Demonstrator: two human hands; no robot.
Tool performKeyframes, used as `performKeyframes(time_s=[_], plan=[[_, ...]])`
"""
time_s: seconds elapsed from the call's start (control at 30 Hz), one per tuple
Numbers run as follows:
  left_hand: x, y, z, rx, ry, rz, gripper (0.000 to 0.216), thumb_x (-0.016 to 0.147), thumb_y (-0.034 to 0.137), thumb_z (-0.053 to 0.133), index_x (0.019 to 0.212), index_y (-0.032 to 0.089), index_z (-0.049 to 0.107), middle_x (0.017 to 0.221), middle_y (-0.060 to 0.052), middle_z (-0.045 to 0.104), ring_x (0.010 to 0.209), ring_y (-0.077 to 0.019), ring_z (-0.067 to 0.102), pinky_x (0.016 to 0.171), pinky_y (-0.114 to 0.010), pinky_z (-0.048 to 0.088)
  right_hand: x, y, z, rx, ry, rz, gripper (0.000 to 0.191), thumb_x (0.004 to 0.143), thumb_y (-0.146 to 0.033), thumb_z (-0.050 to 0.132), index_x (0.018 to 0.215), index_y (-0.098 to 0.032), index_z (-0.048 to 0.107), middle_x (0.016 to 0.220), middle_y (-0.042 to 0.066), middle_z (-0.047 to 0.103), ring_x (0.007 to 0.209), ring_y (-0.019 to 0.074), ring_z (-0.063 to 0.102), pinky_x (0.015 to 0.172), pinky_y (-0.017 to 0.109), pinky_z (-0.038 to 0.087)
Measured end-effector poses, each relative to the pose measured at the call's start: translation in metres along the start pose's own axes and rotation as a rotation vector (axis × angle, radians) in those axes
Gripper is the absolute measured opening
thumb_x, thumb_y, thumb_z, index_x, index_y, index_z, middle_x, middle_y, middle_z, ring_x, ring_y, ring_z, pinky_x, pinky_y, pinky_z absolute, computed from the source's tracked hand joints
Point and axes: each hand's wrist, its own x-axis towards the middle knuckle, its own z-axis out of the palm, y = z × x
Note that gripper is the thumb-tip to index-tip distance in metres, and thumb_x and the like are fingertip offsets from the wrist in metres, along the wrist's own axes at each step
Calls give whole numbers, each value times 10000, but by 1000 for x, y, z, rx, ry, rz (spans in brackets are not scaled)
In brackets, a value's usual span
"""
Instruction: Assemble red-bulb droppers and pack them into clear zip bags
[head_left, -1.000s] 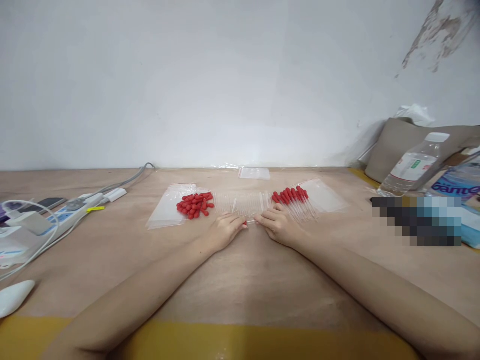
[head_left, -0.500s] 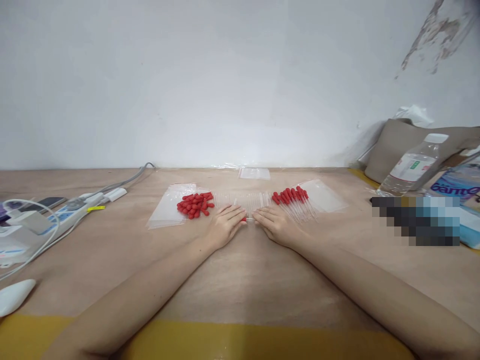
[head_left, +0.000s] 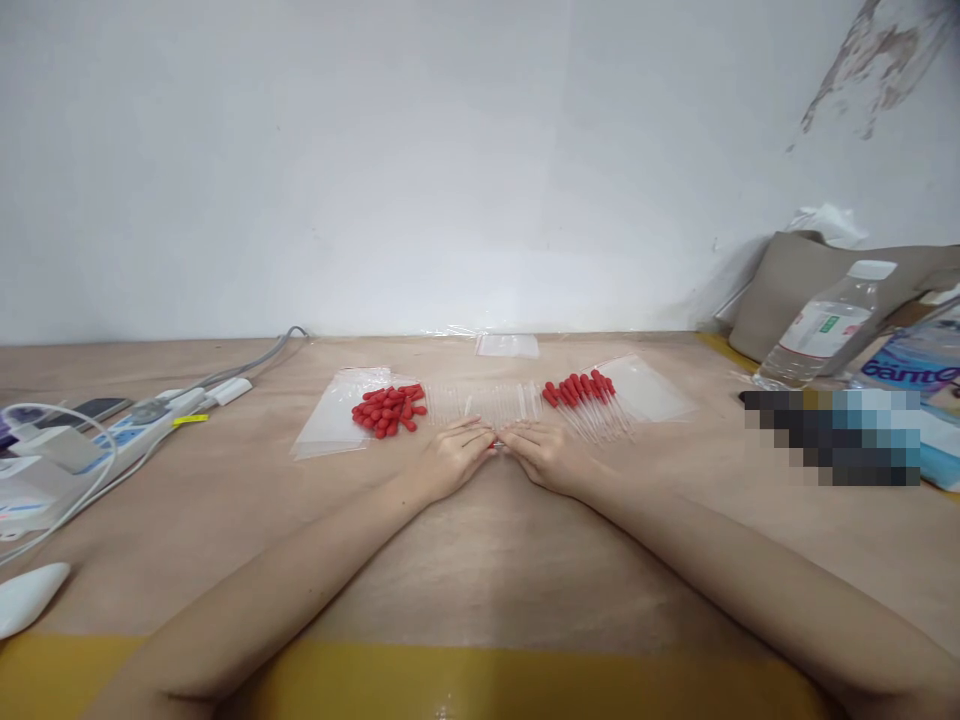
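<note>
Two hands are seen in the head view, laid on the bench (head_left: 480,560) with their fingertips met in the middle. The left hand (head_left: 448,462) is closed at thumb and forefinger on a red bulb (head_left: 492,441), of which only a speck shows at the tips. The right hand (head_left: 549,458) is curled toward the same spot, touching or almost touching the left fingers; whether anything is gripped by it cannot be told. Just beyond both sets of fingers a row of clear tubes (head_left: 487,402) is laid. The row runs left to right, each tube's long axis points away from the fingers, and it is equally near to either hand. Beyond and left of the left fingers a heap of loose bulbs (head_left: 388,408) is found. Beyond and right of the right fingers, capped droppers (head_left: 592,400) are fanned, red ends farthest away.
</note>
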Motion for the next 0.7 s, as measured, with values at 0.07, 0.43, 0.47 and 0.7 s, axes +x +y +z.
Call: performKeyframes(time_s=[0.07, 0.43, 0.47, 0.7], plan=[[0, 0, 0, 8, 12, -13, 189, 874, 221, 426, 965, 152, 577, 930, -58, 672, 900, -146, 619, 946, -371, 430, 1, -1, 0, -11, -5, 10, 233, 866, -156, 384, 937, -151, 606, 911, 72, 673, 856, 153, 624, 841, 319, 498], [-18, -21, -19, 111, 42, -312, 339, 771, 331, 574, 1077, 185, 562, 1096, -93, 594, 1088, -248, 489, 936, -441, 378, -21, 29, -13, -240, 49, 205, 223, 863, -216, 420, 954, -185, 621, 893, 65, 657, 840, 172, 578, 760, 322, 419], [-19, -22, -20, 120, 42, -331, 313, 772, 329, 570, 1050, 187, 577, 1092, -92, 592, 1078, -249, 490, 929, -441, 382, -22, 34, -16, -312, 53, 273, 223, 860, -228, 424, 934, -186, 630, 866, 70, 650, 818, 178, 565, 739, 328, 391], [-17, -19, -21, 147, -4, -403, 264, 778, 402, 547, 919, 191, 621, 1015, -74, 597, 1012, -247, 492, 883, -428, 384, -32, 68, -35, -666, -16, 827, 254, 838, -236, 380, 871, -144, 615, 815, 99, 620, 760, 208, 521, 675, 336, 235]])
